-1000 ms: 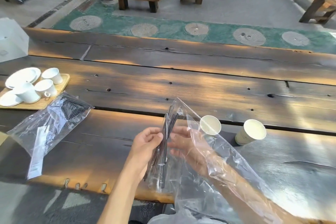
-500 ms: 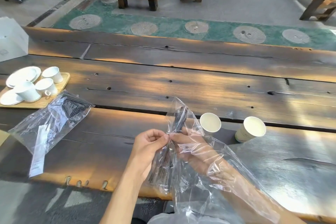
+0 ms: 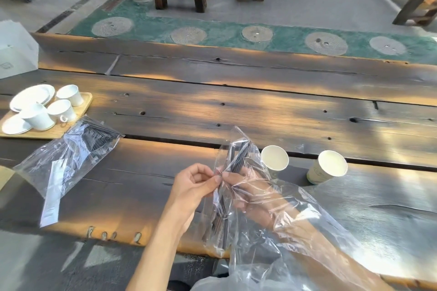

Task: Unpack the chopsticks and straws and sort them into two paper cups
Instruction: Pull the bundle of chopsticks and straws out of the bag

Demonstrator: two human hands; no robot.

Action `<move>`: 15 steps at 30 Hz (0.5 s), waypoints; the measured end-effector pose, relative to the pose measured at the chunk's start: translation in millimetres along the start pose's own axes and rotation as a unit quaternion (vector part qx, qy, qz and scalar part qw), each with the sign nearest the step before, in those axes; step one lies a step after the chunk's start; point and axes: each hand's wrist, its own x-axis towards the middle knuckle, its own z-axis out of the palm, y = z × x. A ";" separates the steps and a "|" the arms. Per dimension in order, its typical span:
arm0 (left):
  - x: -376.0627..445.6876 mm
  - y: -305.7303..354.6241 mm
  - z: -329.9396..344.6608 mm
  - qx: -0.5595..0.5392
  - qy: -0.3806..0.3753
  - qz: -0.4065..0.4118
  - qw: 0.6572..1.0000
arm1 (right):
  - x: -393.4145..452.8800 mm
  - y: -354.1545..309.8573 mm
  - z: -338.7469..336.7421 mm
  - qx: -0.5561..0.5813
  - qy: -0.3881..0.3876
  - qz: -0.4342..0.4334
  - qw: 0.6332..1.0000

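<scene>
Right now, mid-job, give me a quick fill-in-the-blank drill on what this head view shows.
1. Both paper cups, the near paper cup and the far paper cup, are ____ inside.
2. The second plastic bag lies on the table to the person's ____.
3. The left hand and right hand hold a clear ____ of dark sticks.

Missing: empty; left; bag

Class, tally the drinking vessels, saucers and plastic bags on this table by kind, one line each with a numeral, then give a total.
Paper cups: 2, one nearer the hands, one to its right
White ceramic cups: 3 on the wooden tray, at
White saucers: 2 visible, at and
Clear plastic bags: 2, one lying, one held
Total: 9
</scene>
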 end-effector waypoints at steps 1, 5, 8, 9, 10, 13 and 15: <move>-0.3 -0.1 0.1 0.004 -0.003 0.001 1.000 | -1.2 -2.3 0.8 0.003 0.007 -0.003 1.000; -1.1 -4.8 -0.5 0.002 0.010 0.005 1.000 | -6.8 -12.0 10.4 -0.078 -0.027 -0.052 0.995; 0.0 -8.5 -2.1 -0.032 0.027 -0.005 0.999 | -7.8 -9.3 8.3 -0.075 -0.030 -0.060 0.995; 0.8 -9.1 -3.1 -0.043 0.032 -0.011 0.999 | -8.2 -8.8 8.3 -0.076 -0.031 -0.064 0.995; 1.9 -10.0 -4.8 -0.052 0.037 -0.016 0.998 | -9.6 -8.6 9.0 -0.078 -0.032 -0.070 0.994; 3.8 -11.7 -9.8 -0.080 0.042 -0.032 0.995 | -9.9 -10.1 9.4 -0.079 -0.049 -0.100 0.991; 4.6 -9.4 -10.8 -0.081 0.028 -0.044 0.995 | -12.7 -13.2 14.0 -0.077 -0.068 -0.107 0.989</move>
